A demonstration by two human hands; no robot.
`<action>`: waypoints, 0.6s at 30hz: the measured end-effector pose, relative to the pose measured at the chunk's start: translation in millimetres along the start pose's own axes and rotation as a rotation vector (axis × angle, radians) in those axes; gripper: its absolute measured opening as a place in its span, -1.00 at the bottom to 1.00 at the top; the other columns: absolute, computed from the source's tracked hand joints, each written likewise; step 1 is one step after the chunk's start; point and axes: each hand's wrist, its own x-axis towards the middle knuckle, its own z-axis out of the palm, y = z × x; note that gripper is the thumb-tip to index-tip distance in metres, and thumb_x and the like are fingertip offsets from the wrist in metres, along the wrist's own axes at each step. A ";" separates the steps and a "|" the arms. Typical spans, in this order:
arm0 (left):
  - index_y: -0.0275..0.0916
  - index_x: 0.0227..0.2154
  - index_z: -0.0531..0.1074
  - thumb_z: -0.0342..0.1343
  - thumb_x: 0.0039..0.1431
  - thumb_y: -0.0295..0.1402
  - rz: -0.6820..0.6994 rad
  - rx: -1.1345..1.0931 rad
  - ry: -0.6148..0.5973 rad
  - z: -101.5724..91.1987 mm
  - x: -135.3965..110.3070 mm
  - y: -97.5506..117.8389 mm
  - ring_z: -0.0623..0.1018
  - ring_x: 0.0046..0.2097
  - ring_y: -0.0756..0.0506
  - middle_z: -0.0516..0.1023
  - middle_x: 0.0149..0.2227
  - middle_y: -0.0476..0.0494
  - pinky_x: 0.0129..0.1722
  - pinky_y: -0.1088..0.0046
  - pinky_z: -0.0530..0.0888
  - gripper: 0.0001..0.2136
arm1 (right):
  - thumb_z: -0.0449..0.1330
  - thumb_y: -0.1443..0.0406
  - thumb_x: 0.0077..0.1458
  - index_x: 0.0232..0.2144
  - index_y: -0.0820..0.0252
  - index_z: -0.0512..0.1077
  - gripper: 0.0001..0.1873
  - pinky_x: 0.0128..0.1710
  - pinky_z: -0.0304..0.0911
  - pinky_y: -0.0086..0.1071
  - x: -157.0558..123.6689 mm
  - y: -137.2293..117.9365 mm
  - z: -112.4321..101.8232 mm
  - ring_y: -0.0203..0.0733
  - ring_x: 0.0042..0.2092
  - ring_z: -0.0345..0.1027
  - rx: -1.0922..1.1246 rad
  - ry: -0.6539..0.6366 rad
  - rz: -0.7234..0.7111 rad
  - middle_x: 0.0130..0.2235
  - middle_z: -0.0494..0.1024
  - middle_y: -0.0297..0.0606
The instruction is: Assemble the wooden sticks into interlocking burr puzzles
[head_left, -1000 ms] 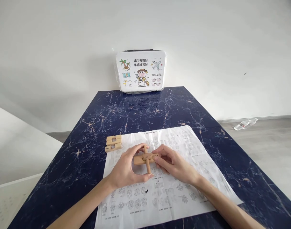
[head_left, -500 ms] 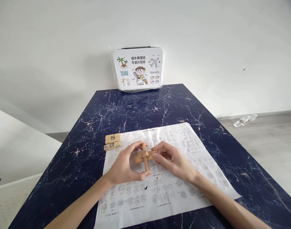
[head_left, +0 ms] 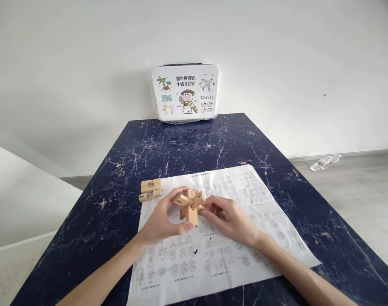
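Note:
Between my hands is a wooden burr puzzle (head_left: pixel 190 207), its notched sticks crossing at the middle, with handwritten numbers on some pieces. My left hand (head_left: pixel 165 216) grips it from the left, thumb at the near end and fingers at the far end. From the right, my right hand (head_left: pixel 227 216) pinches the end of one piece between thumb and fingers. Beneath them lies a printed instruction sheet (head_left: pixel 264 250) with rows of small diagrams. Several loose notched wooden pieces (head_left: pixel 150 189) lie side by side at the sheet's upper left corner, one marked with a number.
A dark blue marbled table (head_left: pixel 124 157) carries everything. Against the wall at its far edge stands a white case (head_left: pixel 184 92) with cartoon prints, in clear wrapping. A clear plastic bottle (head_left: pixel 325 162) lies on the floor to the right.
The wooden puzzle has been turned and tilted in my hands, so more crossing stick ends and numbers now face me. Both hands stay on it in nearly the same place.

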 end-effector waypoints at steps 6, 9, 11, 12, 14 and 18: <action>0.03 0.32 0.34 0.46 0.09 -0.18 -0.044 0.034 -0.053 3.5 -1.9 3.4 0.51 0.30 -0.41 0.48 0.32 -0.24 0.28 -0.19 0.48 -0.27 | 0.15 0.11 0.45 -0.24 0.04 0.49 -0.77 -0.43 0.17 -0.28 -2.4 -1.0 4.4 -0.19 -0.42 0.30 -0.054 0.007 -0.036 -0.39 0.50 -0.32; 0.03 0.31 0.35 0.47 0.07 -0.17 -0.058 0.058 -0.064 4.1 -1.3 5.1 0.54 0.27 -0.41 0.50 0.30 -0.25 0.26 -0.19 0.49 -0.26 | 0.16 0.16 0.43 -0.33 0.04 0.41 -0.75 -0.42 0.17 -0.26 -3.7 1.6 6.1 -0.18 -0.42 0.32 -0.093 0.042 -0.066 -0.39 0.51 -0.30; 0.04 0.31 0.35 0.47 0.08 -0.14 -0.058 0.054 -0.064 4.0 -0.9 5.9 0.54 0.26 -0.41 0.50 0.30 -0.25 0.24 -0.17 0.52 -0.27 | 0.16 0.17 0.44 -0.35 0.04 0.38 -0.75 -0.42 0.18 -0.26 -4.5 3.5 7.1 -0.18 -0.42 0.31 -0.104 0.054 -0.075 -0.40 0.50 -0.30; 0.04 0.31 0.35 0.47 0.09 -0.13 -0.059 0.049 -0.064 4.0 -0.9 6.2 0.54 0.26 -0.41 0.50 0.30 -0.25 0.23 -0.16 0.53 -0.27 | 0.15 0.18 0.45 -0.35 0.04 0.37 -0.74 -0.42 0.17 -0.26 -4.9 4.5 7.5 -0.19 -0.43 0.31 -0.113 0.059 -0.083 -0.40 0.50 -0.30; 0.04 0.32 0.34 0.48 0.08 -0.14 -0.067 0.036 -0.071 4.4 -1.1 6.8 0.53 0.29 -0.42 0.49 0.32 -0.26 0.25 -0.17 0.51 -0.25 | 0.13 0.19 0.46 -0.36 0.05 0.33 -0.72 -0.44 0.15 -0.27 -5.7 6.1 8.4 -0.20 -0.44 0.29 -0.148 0.066 -0.103 -0.40 0.49 -0.29; 0.06 0.37 0.30 0.51 0.08 -0.20 -0.085 -0.054 -0.127 7.3 -1.5 9.4 0.50 0.33 -0.41 0.48 0.34 -0.25 0.30 -0.19 0.46 -0.20 | 0.07 0.21 0.48 -0.38 0.06 0.29 -0.70 -0.49 0.07 -0.29 -6.6 8.1 12.4 -0.24 -0.49 0.18 -0.260 0.027 -0.165 -0.42 0.44 -0.31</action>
